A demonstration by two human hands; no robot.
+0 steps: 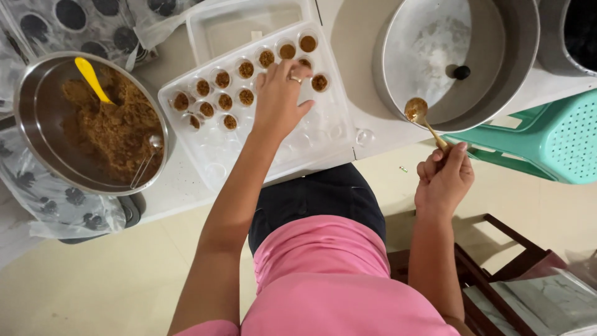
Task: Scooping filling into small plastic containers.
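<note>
My left hand [278, 99] rests fingers-down on a clear plastic tray [314, 140] of small round cups, touching cups near its upper right. Several cups [224, 99] hold a brown crumbly filling; the lower rows are bare. A ring sits on one finger. My right hand [444, 177] grips a thin gold spoon [418, 112] with brown filling in its bowl, held over the rim of a large metal pan [497, 68]. A steel bowl [31, 130] of the same brown mixture stands at the left, with a yellow spoon [92, 78] stuck in it.
A second clear tray [205, 31] lies behind the first. A teal plastic stool [553, 137] stands at right, a dark wooden rack [491, 267] at lower right. Spotted plastic sheeting [50, 199] lies under the steel bowl. A metal whisk-like tool [146, 158] leans in that bowl.
</note>
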